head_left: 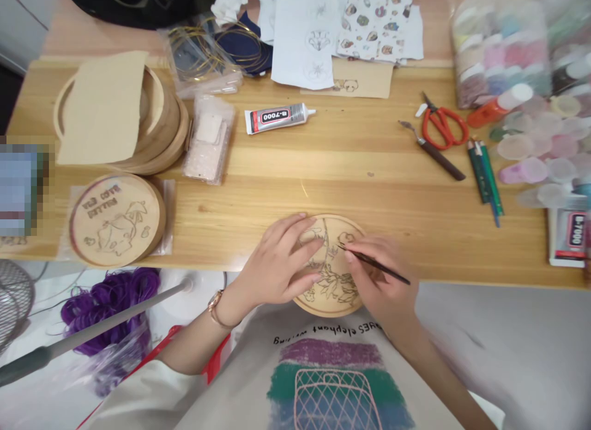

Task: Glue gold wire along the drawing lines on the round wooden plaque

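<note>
A round light-wood disc (pixel 333 267) with a line drawing of leaves and figures lies at the table's front edge, partly overhanging it. Flat across its left side rests my left hand (pixel 279 260), fingers spread, covering part of the drawing. My right hand (pixel 391 297) pinches a slim dark pen-like tool (pixel 385 270) and leans on the disc's right side. The tool's tip meets or hovers just over a small outlined shape near the upper right; contact is too fine to tell.
Round wooden pieces (pixel 168 125) are stacked at left, near another drawn disc (pixel 117 223). A glue tube (pixel 277 117) lies farther back. Rightward are red-handled cutters (pixel 443 128), a brown-handled tool (pixel 441 159), pencils (pixel 482 174) and small bead pots (pixel 530 146). Papers (pixel 302 39) sit behind.
</note>
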{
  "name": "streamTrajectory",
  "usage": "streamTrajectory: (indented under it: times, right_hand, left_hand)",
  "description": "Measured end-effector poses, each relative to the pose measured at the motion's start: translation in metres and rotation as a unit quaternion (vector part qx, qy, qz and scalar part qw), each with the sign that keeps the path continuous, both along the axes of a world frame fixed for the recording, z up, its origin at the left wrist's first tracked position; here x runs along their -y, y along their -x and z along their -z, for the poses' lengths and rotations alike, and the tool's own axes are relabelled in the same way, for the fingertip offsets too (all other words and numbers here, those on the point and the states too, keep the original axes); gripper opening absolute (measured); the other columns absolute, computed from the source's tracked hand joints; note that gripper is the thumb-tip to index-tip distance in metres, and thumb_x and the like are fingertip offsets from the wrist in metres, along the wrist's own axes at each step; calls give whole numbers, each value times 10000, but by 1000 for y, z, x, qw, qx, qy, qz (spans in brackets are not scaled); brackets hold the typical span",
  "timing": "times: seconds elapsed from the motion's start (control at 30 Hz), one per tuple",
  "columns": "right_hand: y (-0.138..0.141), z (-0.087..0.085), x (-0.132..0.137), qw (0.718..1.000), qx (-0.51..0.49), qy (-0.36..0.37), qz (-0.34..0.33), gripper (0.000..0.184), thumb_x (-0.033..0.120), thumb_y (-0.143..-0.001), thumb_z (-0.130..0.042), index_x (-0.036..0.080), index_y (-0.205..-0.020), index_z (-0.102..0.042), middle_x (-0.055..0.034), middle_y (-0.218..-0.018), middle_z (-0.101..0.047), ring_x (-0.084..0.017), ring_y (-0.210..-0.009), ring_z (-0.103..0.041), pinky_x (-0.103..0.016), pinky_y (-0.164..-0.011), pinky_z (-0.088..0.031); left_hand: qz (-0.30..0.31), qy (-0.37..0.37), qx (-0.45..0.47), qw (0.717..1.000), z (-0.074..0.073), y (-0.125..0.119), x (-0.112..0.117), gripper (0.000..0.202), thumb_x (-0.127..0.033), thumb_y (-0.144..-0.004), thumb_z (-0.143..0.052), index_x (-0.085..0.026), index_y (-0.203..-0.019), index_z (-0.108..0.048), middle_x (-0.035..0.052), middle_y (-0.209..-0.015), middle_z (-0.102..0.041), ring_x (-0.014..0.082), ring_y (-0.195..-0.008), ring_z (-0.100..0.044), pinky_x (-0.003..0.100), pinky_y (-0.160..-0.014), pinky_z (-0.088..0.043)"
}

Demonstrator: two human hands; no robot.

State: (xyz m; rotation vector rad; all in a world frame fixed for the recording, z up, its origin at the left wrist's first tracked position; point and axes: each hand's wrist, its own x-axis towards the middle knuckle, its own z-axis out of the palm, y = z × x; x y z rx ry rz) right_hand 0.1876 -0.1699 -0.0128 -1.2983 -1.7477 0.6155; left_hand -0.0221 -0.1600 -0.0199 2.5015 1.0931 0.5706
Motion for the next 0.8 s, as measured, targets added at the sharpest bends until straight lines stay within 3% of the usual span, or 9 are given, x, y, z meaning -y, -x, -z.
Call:
streamTrajectory:
  times: [0.17, 0.63, 0.8]
  right_hand:
    - [13, -1, 13, 999, -20, 30, 39, 196, 106, -830, -621, 257, -942, -677, -27, -871, -711, -174, -812, -663, -339, -745, -555]
    - [15, 3, 10, 999, 5, 31, 34, 180, 124, -843, -623, 262, -935, -693, -23, -889, -730, -182, -842, -677, -360, -782, -567]
    - [16, 2, 10, 999, 1, 38, 38, 170, 133, -845, -626, 265, -927, -694, -25, -892, -731, -187, -840, -676, -372, -782, -564]
  left_hand:
    - [0, -3, 8, 1000, 0, 0, 0, 433, -439, -909, -499, -169, -1247, -525, 186, -1381, -459, 347, -1335, -370, 538, -1051, -375]
    - [15, -28, -4, 999, 1, 0, 0, 432, -478, -910, -498, -166, -1193, -594, 184, -1375, -476, 372, -1316, -384, 543, -1028, -393]
    - [17, -30, -11, 999, 0, -1, 0, 428, -481, -927, -469, -175, -1198, -596, 142, -1349, -535, 356, -1323, -392, 522, -1041, -381]
